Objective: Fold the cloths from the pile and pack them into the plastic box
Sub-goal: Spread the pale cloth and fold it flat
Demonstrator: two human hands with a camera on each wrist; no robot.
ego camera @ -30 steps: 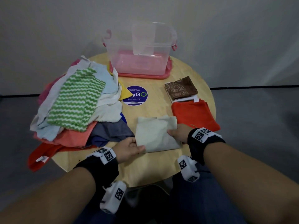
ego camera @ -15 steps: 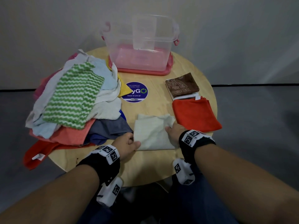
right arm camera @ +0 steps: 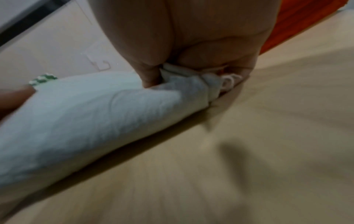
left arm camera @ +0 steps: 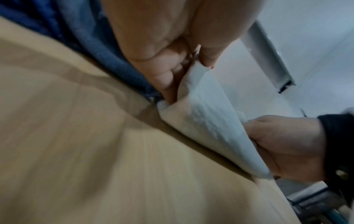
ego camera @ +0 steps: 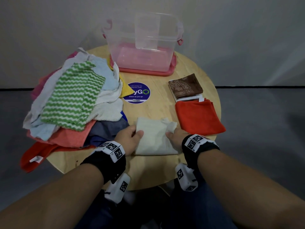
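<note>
Round wooden table [ego camera: 158, 111] | cream cloth [ego camera: 154, 138] folded, rumpled | left hand [ego camera: 127, 140], right hand [ego camera: 175, 135] pinch its edges

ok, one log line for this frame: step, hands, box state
step: folding cream cloth on table | left hand: pinches left edge | right hand: grips right edge | plastic box: no cloths inside

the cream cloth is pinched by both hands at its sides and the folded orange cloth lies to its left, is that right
Not quite. Both the left hand and the right hand do pinch the cream cloth at its sides, but the folded orange cloth lies to its right, as the head view shows.
</note>
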